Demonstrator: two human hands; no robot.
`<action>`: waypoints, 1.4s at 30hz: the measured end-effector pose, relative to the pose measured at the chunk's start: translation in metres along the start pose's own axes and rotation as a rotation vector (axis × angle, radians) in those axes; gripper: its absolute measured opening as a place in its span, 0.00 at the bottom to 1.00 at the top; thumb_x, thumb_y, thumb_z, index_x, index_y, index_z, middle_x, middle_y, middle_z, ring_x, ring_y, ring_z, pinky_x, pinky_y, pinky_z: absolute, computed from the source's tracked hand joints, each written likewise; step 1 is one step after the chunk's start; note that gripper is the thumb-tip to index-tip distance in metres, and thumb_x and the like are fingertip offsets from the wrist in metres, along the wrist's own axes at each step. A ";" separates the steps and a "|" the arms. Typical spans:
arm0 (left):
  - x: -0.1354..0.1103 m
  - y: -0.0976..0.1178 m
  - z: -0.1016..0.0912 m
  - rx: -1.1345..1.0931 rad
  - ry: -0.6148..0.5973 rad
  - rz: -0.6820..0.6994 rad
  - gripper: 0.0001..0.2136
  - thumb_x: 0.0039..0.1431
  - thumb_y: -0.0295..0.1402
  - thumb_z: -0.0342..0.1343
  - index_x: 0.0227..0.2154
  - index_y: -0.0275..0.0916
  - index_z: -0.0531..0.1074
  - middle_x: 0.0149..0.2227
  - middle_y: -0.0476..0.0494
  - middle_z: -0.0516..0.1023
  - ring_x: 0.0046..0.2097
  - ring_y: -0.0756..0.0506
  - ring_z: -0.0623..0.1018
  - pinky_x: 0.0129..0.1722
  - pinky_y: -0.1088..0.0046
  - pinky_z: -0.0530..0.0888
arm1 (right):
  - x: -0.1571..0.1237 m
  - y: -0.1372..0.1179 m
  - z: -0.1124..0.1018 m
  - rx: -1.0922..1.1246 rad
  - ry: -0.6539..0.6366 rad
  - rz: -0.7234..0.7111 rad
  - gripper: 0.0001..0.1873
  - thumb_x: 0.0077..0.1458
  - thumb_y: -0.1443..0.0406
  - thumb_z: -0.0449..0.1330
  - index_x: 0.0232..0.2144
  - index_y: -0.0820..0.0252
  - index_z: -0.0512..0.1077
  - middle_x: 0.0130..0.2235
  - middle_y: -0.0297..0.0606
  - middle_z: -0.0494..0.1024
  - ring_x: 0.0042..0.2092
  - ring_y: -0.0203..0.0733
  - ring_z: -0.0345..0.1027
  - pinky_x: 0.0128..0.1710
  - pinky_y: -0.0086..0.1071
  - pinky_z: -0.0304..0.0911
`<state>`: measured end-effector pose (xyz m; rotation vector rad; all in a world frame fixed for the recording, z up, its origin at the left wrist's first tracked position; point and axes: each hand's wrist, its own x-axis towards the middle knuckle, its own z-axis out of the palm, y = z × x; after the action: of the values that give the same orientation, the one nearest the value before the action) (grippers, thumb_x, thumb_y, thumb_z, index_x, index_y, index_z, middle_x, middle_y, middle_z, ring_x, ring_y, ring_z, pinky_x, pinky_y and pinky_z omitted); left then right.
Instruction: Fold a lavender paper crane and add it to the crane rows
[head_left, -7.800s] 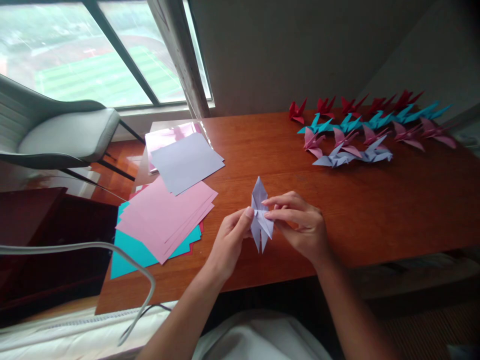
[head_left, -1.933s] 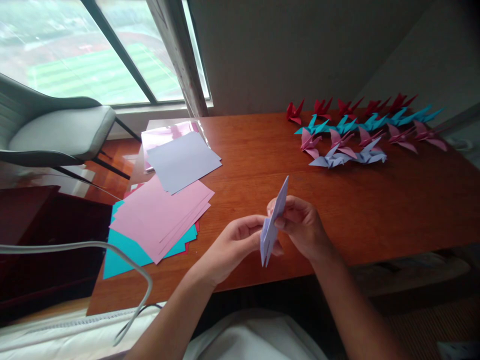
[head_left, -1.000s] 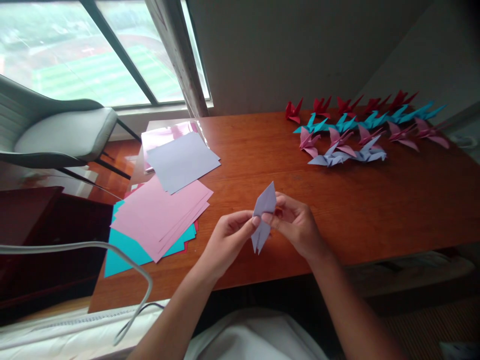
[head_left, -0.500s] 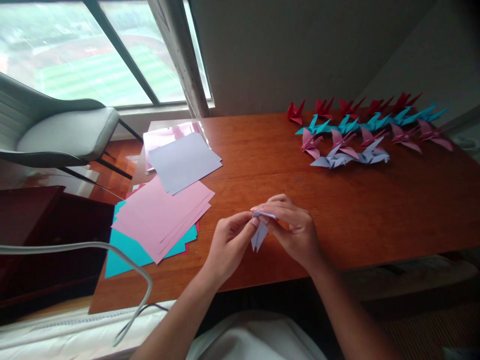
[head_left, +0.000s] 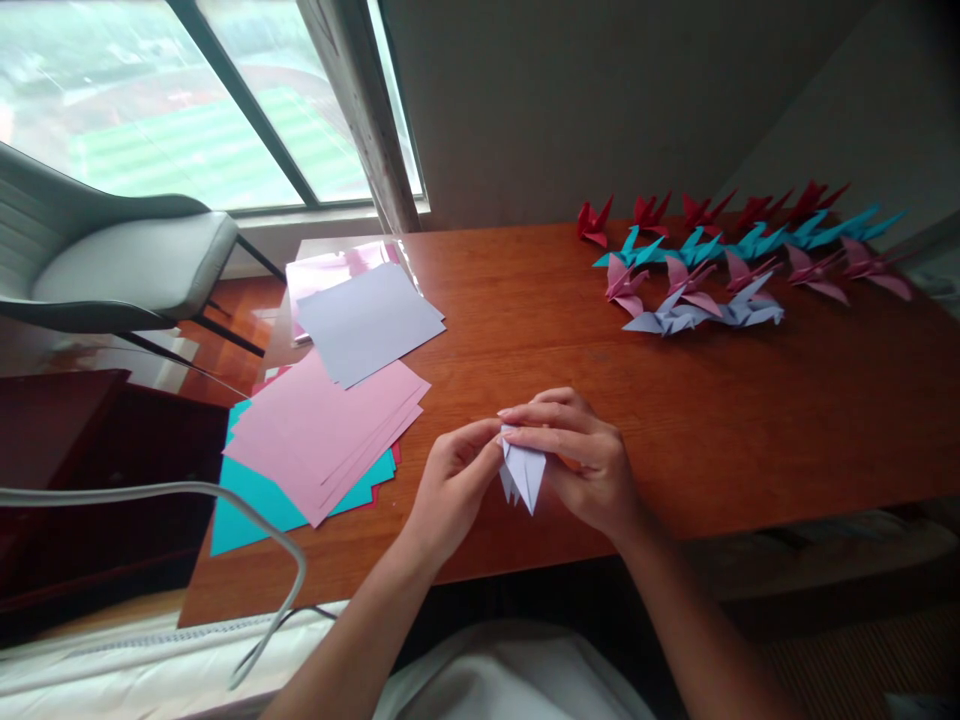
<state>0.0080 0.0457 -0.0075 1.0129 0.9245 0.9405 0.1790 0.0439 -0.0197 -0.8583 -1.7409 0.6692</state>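
Note:
Between my hands, above the near part of the wooden table (head_left: 510, 350), is a small piece of folded pale lavender paper (head_left: 526, 474) with narrow points hanging downward. My left hand (head_left: 459, 480) pinches its upper left edge between thumb and fingers. From the other side my right hand (head_left: 589, 455) grips it, index and middle fingers lying across its top. The fingers cover the upper part of the paper, and my right thumb is mostly hidden behind it.
Rows of folded paper cranes stand at the back right: red (head_left: 701, 212), turquoise (head_left: 757, 240), pink (head_left: 814, 270) and lavender (head_left: 675, 315). To the left lie lavender sheets (head_left: 371, 325), pink sheets (head_left: 322, 430) and turquoise sheets (head_left: 255, 510). A grey bent tube (head_left: 289, 550) crosses the lower left.
A broad pointed flap of the lavender paper now hangs down toward me, where its top was folded flat before. My right fingers have shifted left over it.

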 end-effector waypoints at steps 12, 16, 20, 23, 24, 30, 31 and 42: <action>-0.001 0.001 0.004 0.215 0.042 0.063 0.12 0.64 0.38 0.58 0.39 0.35 0.82 0.32 0.45 0.81 0.33 0.47 0.75 0.33 0.75 0.70 | 0.000 -0.003 0.000 0.035 0.159 0.045 0.22 0.58 0.76 0.63 0.49 0.46 0.77 0.47 0.37 0.82 0.47 0.46 0.73 0.47 0.45 0.70; 0.001 0.003 0.003 0.142 0.058 0.037 0.12 0.63 0.37 0.59 0.41 0.35 0.82 0.35 0.43 0.83 0.38 0.45 0.77 0.38 0.75 0.72 | 0.002 -0.005 -0.002 -0.051 0.101 -0.074 0.19 0.57 0.77 0.63 0.44 0.48 0.80 0.46 0.37 0.83 0.46 0.46 0.71 0.48 0.47 0.69; 0.001 0.000 -0.002 -0.042 0.073 -0.008 0.12 0.61 0.37 0.61 0.43 0.36 0.82 0.37 0.41 0.84 0.37 0.46 0.79 0.38 0.75 0.73 | 0.000 -0.003 0.001 -0.147 0.075 -0.076 0.18 0.57 0.76 0.63 0.41 0.48 0.81 0.51 0.38 0.81 0.51 0.50 0.67 0.51 0.51 0.68; 0.000 -0.002 -0.004 -0.140 0.077 -0.028 0.14 0.62 0.39 0.59 0.43 0.36 0.81 0.39 0.40 0.84 0.36 0.45 0.79 0.37 0.74 0.75 | -0.002 -0.001 0.003 -0.168 0.056 -0.059 0.20 0.56 0.76 0.62 0.43 0.45 0.80 0.53 0.37 0.80 0.52 0.51 0.66 0.52 0.53 0.68; 0.000 -0.002 -0.004 -0.139 0.077 -0.031 0.14 0.63 0.40 0.59 0.43 0.36 0.81 0.39 0.39 0.84 0.37 0.45 0.80 0.38 0.73 0.75 | -0.003 -0.001 0.003 -0.168 0.051 -0.053 0.20 0.56 0.76 0.62 0.43 0.44 0.80 0.53 0.36 0.79 0.52 0.51 0.65 0.51 0.52 0.68; 0.001 0.000 0.000 0.030 0.106 -0.008 0.14 0.61 0.42 0.61 0.41 0.36 0.82 0.40 0.40 0.84 0.39 0.44 0.79 0.40 0.72 0.74 | -0.002 -0.005 0.001 -0.051 0.084 0.066 0.19 0.61 0.74 0.59 0.46 0.45 0.78 0.52 0.37 0.79 0.51 0.48 0.69 0.47 0.46 0.69; 0.001 0.000 0.001 0.055 0.117 0.000 0.14 0.61 0.42 0.61 0.40 0.36 0.82 0.39 0.40 0.84 0.38 0.44 0.79 0.39 0.72 0.74 | -0.002 -0.006 0.000 -0.023 0.114 0.115 0.17 0.62 0.72 0.58 0.47 0.46 0.77 0.50 0.38 0.79 0.51 0.47 0.70 0.47 0.45 0.69; 0.000 0.006 0.006 0.123 0.095 0.008 0.13 0.61 0.41 0.62 0.39 0.36 0.82 0.35 0.42 0.84 0.35 0.46 0.78 0.34 0.75 0.71 | 0.000 0.001 0.002 0.149 0.113 0.418 0.05 0.59 0.61 0.65 0.38 0.54 0.76 0.39 0.36 0.76 0.40 0.41 0.71 0.36 0.32 0.67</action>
<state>0.0124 0.0452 -0.0005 1.0837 1.0691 0.9542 0.1776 0.0445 -0.0213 -1.1451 -1.4015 0.9917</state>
